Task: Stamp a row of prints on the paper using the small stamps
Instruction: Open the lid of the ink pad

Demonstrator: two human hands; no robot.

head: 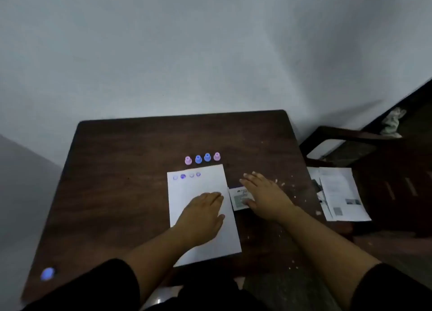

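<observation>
four small stamps (202,158) stand in a row on the tabletop (117,170) just beyond the paper (198,186), past both hands. left hand (201,217) lies flat on the paper; right hand (264,193), fingers straight, looks nearer.

The desk (117,170) is dark brown wood grain. The paper (198,186) is white with four bluish-purple round prints (183,176). The stamps (202,158) run pink, blue, blue, pink. Sleeves (112,285) are black.
</observation>
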